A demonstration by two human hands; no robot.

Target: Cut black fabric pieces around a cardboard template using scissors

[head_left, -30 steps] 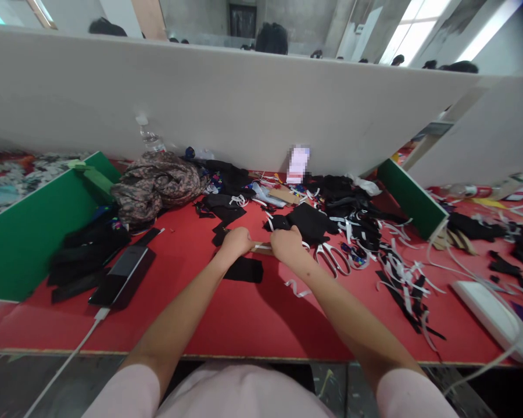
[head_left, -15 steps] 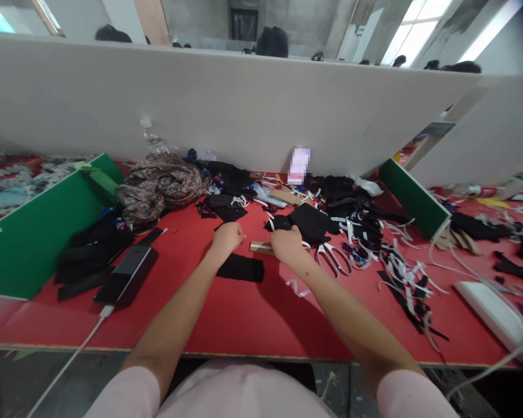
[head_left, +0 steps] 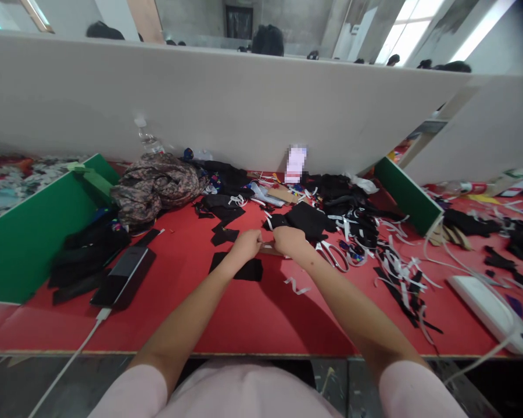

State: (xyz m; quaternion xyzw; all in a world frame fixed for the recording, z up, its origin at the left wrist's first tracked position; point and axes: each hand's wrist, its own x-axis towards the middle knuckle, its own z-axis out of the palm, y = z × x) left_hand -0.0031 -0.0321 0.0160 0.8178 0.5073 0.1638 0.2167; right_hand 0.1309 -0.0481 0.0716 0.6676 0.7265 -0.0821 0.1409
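Observation:
My left hand (head_left: 246, 246) is closed, fingertips pinched together at the left end of a narrow tan strip with a white band (head_left: 268, 248). My right hand (head_left: 290, 240) is closed at the strip's right side, its fingertips hidden behind the knuckles. What either pinch holds, I cannot make out. A flat black cloth piece (head_left: 255, 270) lies partly beneath my left wrist. Left of that hand is a small black scrap (head_left: 225, 235). White-handled scissors (head_left: 332, 255) lie right of my right hand, and a curled white ribbon (head_left: 296, 286) lies below it.
Black cloth pieces (head_left: 309, 220) and white ribbon scraps (head_left: 403, 267) cover the right side. A black phone-like device (head_left: 121, 276) on a cable and a patterned cloth (head_left: 157, 188) are at left. Green dividers (head_left: 35, 238) flank the red table (head_left: 261, 325); a lit phone (head_left: 295, 164) leans behind.
My left hand has moved right, up to the tan strip and close to my right hand. The small black scrap it covered now shows. The view has shifted slightly.

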